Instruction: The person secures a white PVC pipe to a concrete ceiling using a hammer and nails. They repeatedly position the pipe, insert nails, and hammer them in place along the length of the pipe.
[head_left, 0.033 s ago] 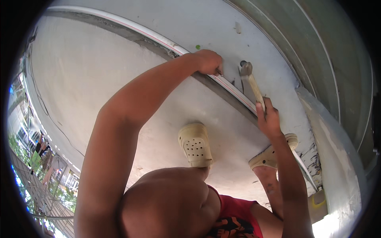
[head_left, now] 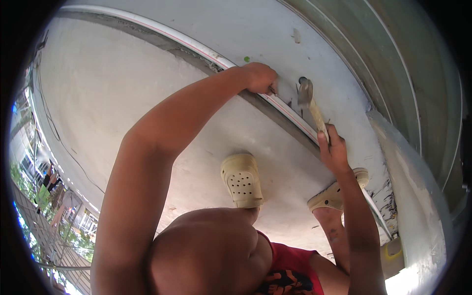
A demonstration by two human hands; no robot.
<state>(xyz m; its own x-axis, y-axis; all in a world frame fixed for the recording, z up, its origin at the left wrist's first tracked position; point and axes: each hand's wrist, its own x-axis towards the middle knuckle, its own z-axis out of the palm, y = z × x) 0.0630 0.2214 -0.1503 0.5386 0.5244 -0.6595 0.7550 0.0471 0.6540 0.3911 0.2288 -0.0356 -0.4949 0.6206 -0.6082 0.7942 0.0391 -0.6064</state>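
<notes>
My left hand (head_left: 258, 78) is closed on a small metal piece, probably a nail (head_left: 273, 91), at a white pipe with a red stripe (head_left: 188, 45). This pipe runs diagonally along a dark grey strip (head_left: 300, 129) on the pale surface. My right hand (head_left: 333, 150) grips the wooden handle of a hammer (head_left: 317, 114); its metal head is just right of my left hand, below a dark round hole (head_left: 302, 80). Both my feet, in cream perforated clogs (head_left: 241, 179), are below the pipe.
Grooved grey-green panels (head_left: 413, 59) curve along the right, beside a pale scuffed ledge (head_left: 418, 196). A yellow-marked object (head_left: 392, 250) lies at lower right. At the far left are a thin cable (head_left: 55, 132), railings and mesh (head_left: 37, 228), greenery and indistinct clutter.
The hammer head and my right hand are very slightly lower in the picture. My left hand has barely shifted and still holds the small piece.
</notes>
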